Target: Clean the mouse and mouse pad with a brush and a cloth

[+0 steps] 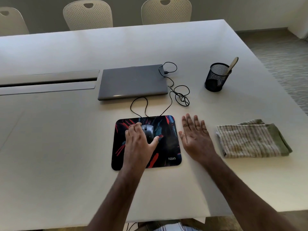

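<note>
An office meeting room: long white table (66, 130), perforated chairs (88, 15), closed laptop (133, 81).

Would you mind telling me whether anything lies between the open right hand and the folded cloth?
Nothing visible does. The right hand is open beside the mouse pad, and only bare table separates it from the folded cloth to its right.

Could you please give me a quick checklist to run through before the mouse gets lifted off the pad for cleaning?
1. Left hand grips mouse: ok.
2. Right hand free and open: ok.
3. Cloth within reach, folded beside the right hand: ok.
4. Brush in hand: not ok, it stands in the mesh cup.
5. Cable unplugged from laptop: cannot tell.
6. Mouse pad lies flat: ok.
</note>
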